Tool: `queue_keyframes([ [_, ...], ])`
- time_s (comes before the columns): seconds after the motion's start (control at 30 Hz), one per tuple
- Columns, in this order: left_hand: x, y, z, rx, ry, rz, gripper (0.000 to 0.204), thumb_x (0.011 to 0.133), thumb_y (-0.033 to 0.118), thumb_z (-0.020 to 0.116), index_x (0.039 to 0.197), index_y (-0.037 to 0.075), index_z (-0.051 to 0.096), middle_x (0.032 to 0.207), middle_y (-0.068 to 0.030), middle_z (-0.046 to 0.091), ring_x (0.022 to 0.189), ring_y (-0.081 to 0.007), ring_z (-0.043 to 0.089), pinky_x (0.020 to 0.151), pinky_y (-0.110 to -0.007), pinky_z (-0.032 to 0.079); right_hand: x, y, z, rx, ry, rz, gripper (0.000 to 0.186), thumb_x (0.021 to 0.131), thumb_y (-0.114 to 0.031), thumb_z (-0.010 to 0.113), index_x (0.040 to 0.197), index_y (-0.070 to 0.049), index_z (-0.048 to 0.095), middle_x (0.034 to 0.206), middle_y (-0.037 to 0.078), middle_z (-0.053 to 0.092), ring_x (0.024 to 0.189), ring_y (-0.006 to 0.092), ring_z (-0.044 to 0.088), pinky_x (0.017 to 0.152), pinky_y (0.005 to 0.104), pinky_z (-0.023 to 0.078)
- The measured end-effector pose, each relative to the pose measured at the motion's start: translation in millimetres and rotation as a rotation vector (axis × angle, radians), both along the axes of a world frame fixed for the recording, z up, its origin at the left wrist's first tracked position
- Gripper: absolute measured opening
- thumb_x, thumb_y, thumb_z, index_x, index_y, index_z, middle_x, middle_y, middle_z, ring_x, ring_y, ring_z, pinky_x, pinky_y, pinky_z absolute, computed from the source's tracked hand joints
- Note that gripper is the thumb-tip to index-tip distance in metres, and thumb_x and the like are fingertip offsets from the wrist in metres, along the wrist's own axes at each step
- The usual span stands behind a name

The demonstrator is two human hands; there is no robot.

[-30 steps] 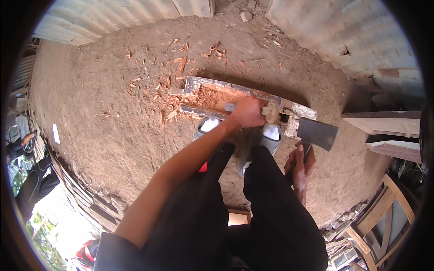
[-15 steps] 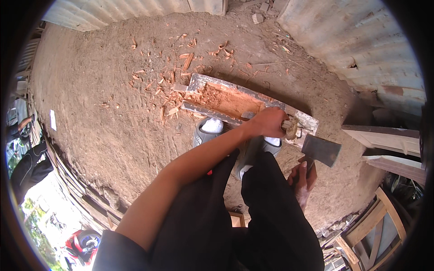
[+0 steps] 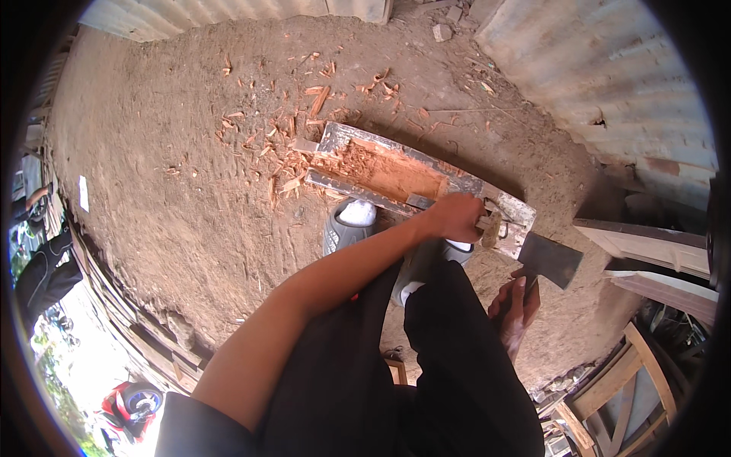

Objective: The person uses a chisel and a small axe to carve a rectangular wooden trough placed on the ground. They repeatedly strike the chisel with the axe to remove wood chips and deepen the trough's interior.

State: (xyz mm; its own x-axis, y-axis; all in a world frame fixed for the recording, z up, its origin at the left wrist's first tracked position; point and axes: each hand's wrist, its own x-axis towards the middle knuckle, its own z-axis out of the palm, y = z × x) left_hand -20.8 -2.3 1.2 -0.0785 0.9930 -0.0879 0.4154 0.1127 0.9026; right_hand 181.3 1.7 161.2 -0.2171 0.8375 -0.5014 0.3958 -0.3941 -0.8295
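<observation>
My left hand (image 3: 457, 217) is closed on a chisel with a frayed, pale handle top (image 3: 491, 232), its metal blade (image 3: 419, 201) pointing left at the trough's near edge. The trough is a hollowed wooden block (image 3: 396, 175), weathered white outside and reddish inside, lying on the dirt with shavings in its left part. My right hand (image 3: 515, 308) grips the handle of a dark, broad-headed hatchet (image 3: 550, 259), held low at the right, below the block's end. My shoes (image 3: 346, 232) are just in front of the block.
Wood chips (image 3: 320, 99) litter the dirt floor. Corrugated sheets (image 3: 594, 84) stand behind and right. Wooden panels (image 3: 640, 244) and a curved wooden frame (image 3: 624, 373) lie at the right. A red motorbike (image 3: 126, 411) and another person's dark-clothed leg (image 3: 42, 270) are at the far left.
My left hand and chisel have moved right and toward me along the trough, uncovering more of its hollow. My right hand and the hatchet have shifted right and toward me.
</observation>
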Motion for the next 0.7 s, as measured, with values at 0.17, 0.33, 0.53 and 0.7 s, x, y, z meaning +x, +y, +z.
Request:
queue_keyframes([
  [0.17,-10,0,12,-0.028,-0.041,0.002,0.024,0.067,0.019,0.071,0.082,0.0,0.072,0.081,-0.0249,0.07,0.085,-0.0456,0.07,0.077,-0.053,0.057,-12,-2,5,-0.041,-0.001,-0.023,0.034,0.109,-0.036,0.057,0.116,-0.003,0.052,0.07,0.003,0.049,0.048,0.0105,0.048,0.041,0.026,0.038],
  [0.33,-10,-1,13,-0.064,-0.031,-0.029,0.024,0.067,0.019,0.072,0.083,0.0,0.073,0.08,-0.0253,0.07,0.085,-0.0449,0.071,0.077,-0.053,0.057,-27,-15,-15,0.038,-0.097,-0.046,0.03,0.109,-0.034,0.056,0.114,-0.004,0.054,0.07,0.001,0.048,0.048,0.0087,0.045,0.042,0.0246,0.035],
  [0.53,-8,0,8,-0.074,-0.032,-0.045,0.023,0.068,0.019,0.072,0.083,0.001,0.073,0.08,-0.025,0.071,0.085,-0.0448,0.071,0.078,-0.054,0.057,-23,0,-14,0.04,-0.122,0.037,0.026,0.108,-0.029,0.057,0.113,-0.004,0.055,0.069,0.001,0.049,0.047,0.0088,0.046,0.041,0.0256,0.037],
  [0.7,-8,1,7,-0.094,-0.006,-0.062,0.023,0.068,0.019,0.071,0.082,0.0,0.073,0.079,-0.0249,0.07,0.084,-0.0449,0.071,0.079,-0.053,0.057,-23,4,-22,-0.028,-0.199,0.202,0.028,0.108,-0.029,0.055,0.116,-0.003,0.055,0.068,0.001,0.051,0.047,0.0087,0.048,0.04,0.0256,0.038],
])
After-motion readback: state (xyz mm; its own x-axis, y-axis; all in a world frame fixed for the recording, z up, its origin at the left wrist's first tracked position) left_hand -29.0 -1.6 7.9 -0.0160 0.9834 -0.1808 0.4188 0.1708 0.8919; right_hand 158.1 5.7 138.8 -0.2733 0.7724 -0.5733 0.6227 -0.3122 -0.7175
